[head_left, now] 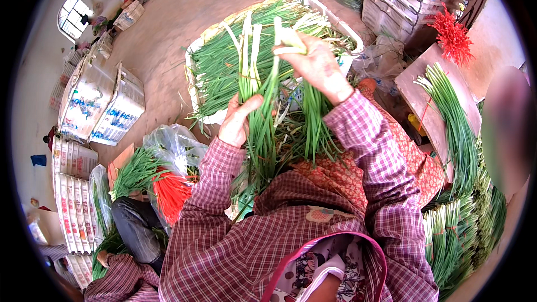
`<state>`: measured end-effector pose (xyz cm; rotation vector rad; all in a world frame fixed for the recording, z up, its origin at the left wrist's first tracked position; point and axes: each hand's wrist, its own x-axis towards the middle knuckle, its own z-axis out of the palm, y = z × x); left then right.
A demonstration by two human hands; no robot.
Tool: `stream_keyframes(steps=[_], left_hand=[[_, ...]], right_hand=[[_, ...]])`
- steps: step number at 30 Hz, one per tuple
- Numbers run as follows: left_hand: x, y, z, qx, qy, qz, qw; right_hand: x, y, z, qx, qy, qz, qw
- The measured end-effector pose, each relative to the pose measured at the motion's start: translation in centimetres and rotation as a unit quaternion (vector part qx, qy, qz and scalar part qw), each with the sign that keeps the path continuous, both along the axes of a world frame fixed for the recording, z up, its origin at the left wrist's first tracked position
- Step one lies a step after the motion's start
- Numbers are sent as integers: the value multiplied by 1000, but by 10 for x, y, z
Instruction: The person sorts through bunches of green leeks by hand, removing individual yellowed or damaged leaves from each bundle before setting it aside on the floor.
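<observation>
I'm getting a bright feed with soft shadows. Left of the white crate (349, 36), the arched window (74, 18) glares white; pale stalks (255, 50) seen against the crate nearly wash out. Far left of it, fisheye bends stacked baskets (72, 212); far right, I see an out-of-focus purplish smear (508, 128).

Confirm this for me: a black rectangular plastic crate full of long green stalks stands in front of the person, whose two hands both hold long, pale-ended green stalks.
Not quite: the head view shows the rectangular plastic crate is white, not black. The rest is right: it is full of long green stalks, and the left hand and right hand both hold long, pale-ended green stalks.
</observation>
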<state>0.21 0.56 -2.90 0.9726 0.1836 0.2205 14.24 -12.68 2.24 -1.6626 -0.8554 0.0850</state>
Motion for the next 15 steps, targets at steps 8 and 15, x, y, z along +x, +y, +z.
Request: stream_keyframes(steps=[8,15], left_hand=[[5,32,-8,59,48,93,993],[11,21,-1,46,-4,89,995]], right_hand=[[35,-95,58,244,145,-75,956],[3,-53,40,36,-114,-8,993]])
